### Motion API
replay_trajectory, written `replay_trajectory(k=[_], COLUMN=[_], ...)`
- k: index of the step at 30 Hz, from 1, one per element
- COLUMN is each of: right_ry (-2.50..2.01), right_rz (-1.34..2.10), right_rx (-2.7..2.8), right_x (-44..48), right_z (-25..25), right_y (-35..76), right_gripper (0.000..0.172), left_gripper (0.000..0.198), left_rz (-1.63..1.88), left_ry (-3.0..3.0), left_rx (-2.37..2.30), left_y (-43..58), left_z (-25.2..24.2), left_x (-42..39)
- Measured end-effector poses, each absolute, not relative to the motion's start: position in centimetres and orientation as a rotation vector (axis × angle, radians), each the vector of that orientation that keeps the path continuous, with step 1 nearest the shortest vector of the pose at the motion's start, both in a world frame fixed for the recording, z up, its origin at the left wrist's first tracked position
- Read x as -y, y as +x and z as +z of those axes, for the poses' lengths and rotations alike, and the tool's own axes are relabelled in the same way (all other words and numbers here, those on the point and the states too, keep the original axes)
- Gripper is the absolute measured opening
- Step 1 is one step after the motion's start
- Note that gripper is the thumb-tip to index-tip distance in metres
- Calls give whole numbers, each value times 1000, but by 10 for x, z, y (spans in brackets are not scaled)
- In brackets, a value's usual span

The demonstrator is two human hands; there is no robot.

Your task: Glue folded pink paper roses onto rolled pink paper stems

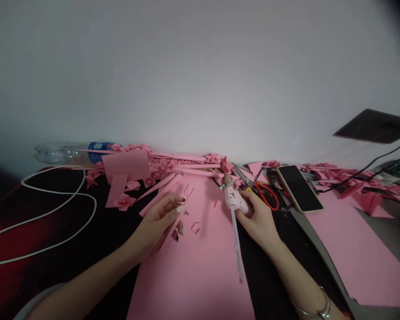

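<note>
Between the thumb and fingers of my left hand (163,218) is a thin rolled pink paper stick (176,222), held at a slant. My right hand (258,218) grips a white hot glue gun (232,198) by its handle. A long pale glue stick (237,249) sticks out of the gun's rear toward me. Under both hands lies a large pink paper sheet (193,284), with small curled paper scraps (195,227) on it. Red-handled scissors (266,195) rest just beyond my right hand.
Folded pink paper flowers (125,201) and paper rolls (186,158) line the wall. A plastic bottle (63,153) lies at the back left, near a white cable (95,209). Right of the scissors lies a phone (300,189); another pink sheet (363,253) is farther right.
</note>
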State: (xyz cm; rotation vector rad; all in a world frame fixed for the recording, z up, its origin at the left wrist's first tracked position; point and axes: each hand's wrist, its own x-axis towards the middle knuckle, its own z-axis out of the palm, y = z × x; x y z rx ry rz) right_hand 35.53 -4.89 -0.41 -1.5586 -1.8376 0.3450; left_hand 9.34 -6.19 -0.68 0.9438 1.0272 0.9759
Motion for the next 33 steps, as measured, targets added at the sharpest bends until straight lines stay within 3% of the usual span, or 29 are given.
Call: replay_trajectory(k=[10,18,24,30,33], right_ry=[-1473,-1530,-1346,-975,-837], right_rz=[451,338,237,569,602], right_rx=[1850,2091,2080,2081,2177], right_x=[54,48,55,81,90], right_z=[3,-9,-1,4,2], right_y=[353,357,353,330,320], right_gripper=[27,39,34,40,16], left_gripper=[23,36,27,13,16], left_rz=[937,1044,1028,740,727], left_ry=[1196,1202,1189,1733,2017], left_rx=[-1132,-1216,-1212,-947,-859], left_y=[92,91,89,100,103], left_z=[-13,-13,-14,-11,-14], left_x=[63,62,61,78,84])
